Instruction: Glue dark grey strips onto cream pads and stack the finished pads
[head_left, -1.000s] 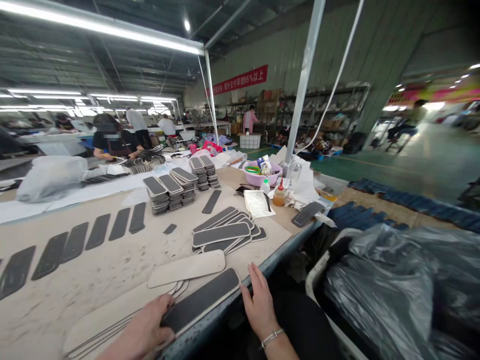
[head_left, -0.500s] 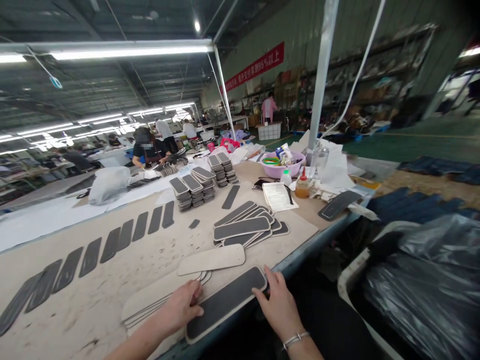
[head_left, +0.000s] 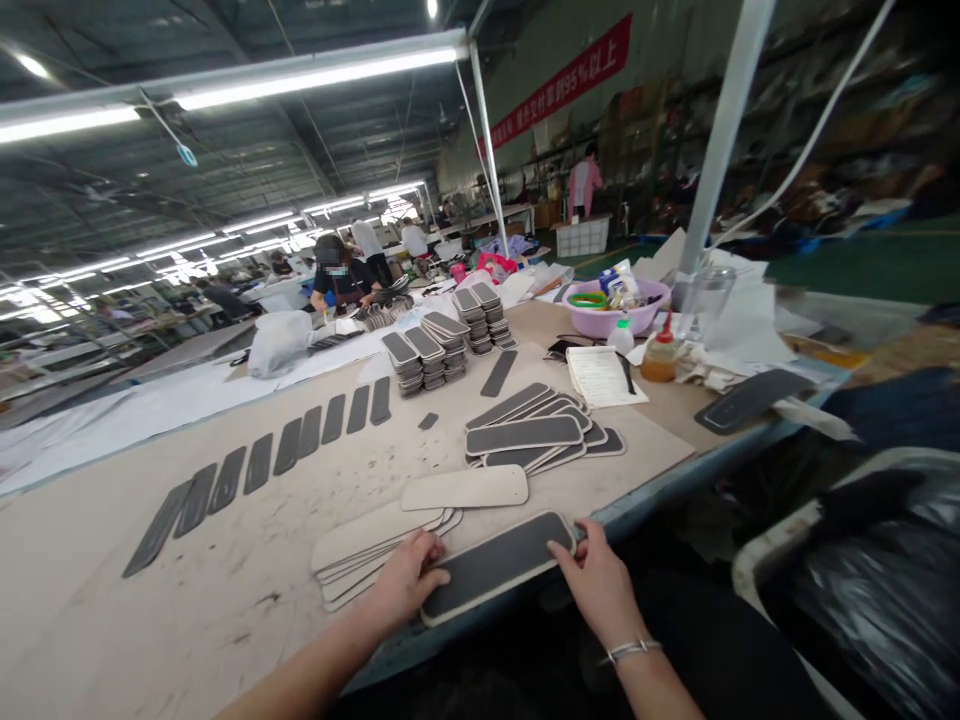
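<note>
Dark grey panel, pale-rimmed, lies along the front edge of the table, long axis running 8 to 2 o'clock. Clock centred on it; 12 = away from wearer.

Right hand, at 3 o'clock: thumb on the upper face, index finger curled round the end; end pinched between them. Bracelet on that wrist.

Left hand, at 9 o'clock: thumb at the panel's left end, fingers bunched by its far corner. Cannot tell whether it grips.

Pale stack, fanned, between 9 and 10, just beside the left fingers. Single pale piece at 11, holes not clear.

Between 12 and 1: fanned pile of similar dark panels. Beyond it, at 1: notepad, with purple bowl farther out. Bottle, red-tipped, amber contents, between 1 and 2.

Row of dark strips near 10. Neat stacks at 11; co-worker well beyond.
</note>
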